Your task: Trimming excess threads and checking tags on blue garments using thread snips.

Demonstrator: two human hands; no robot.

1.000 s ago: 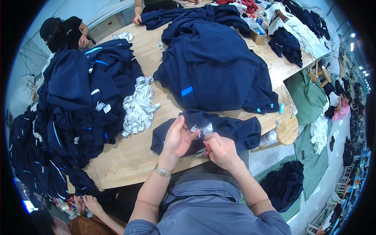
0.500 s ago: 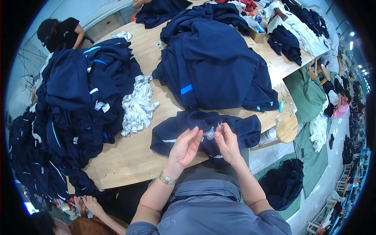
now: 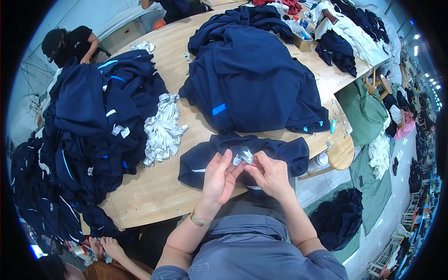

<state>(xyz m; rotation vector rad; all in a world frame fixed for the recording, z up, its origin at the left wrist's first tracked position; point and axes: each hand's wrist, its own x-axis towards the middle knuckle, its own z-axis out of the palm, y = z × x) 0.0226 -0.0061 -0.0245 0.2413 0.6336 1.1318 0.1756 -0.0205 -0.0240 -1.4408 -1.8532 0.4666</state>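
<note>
Both hands meet above a dark navy garment point(image 3: 200, 156) lying on the near edge of the wooden table. Between their fingertips is a small crumpled piece, white and partly see-through point(image 3: 244, 157); whether it is plastic or fabric I cannot make out. My left hand point(image 3: 218, 179) is turned palm inward and has its thumb and fingers closed on the piece's left side. Thumb and forefinger of my right hand point(image 3: 271, 176) pinch its right side, with the remaining fingers curled. The garment beneath shows a white strip at its left.
Beyond the garment rises a large navy clothing pile point(image 3: 256, 79). Left of it lie white fabric strips point(image 3: 162, 130) and another navy heap point(image 3: 79, 107). A wooden stool point(image 3: 341, 153) stands at the right. Co-workers point(image 3: 70, 46) sit at the far left and near left point(image 3: 109, 247).
My right hand has come down and inward, closer to my left hand. The pointed thing that showed at its fingertips is no longer visible. The white piece looks more bunched up.
</note>
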